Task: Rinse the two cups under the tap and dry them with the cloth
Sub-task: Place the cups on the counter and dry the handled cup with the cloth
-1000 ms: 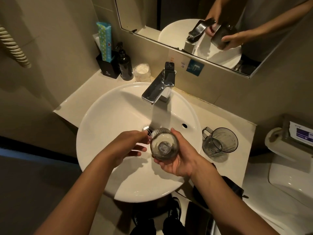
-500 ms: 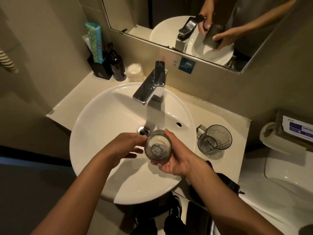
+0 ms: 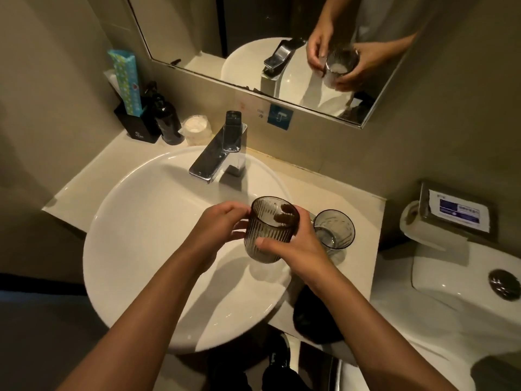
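While earlier tipped, the ribbed cup (image 3: 271,230) now sits upright in both hands.

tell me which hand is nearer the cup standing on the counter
Right. The right hand sits just beside that cup; the left hand is across the held cup, farther away.

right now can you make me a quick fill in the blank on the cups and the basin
1. The ribbed cup is held over the ____.
2. The right hand has its ____ on the ribbed cup's near side.
3. The second cup stands on the counter, to the ____ of the ribbed cup.

Missing words: basin; thumb; right
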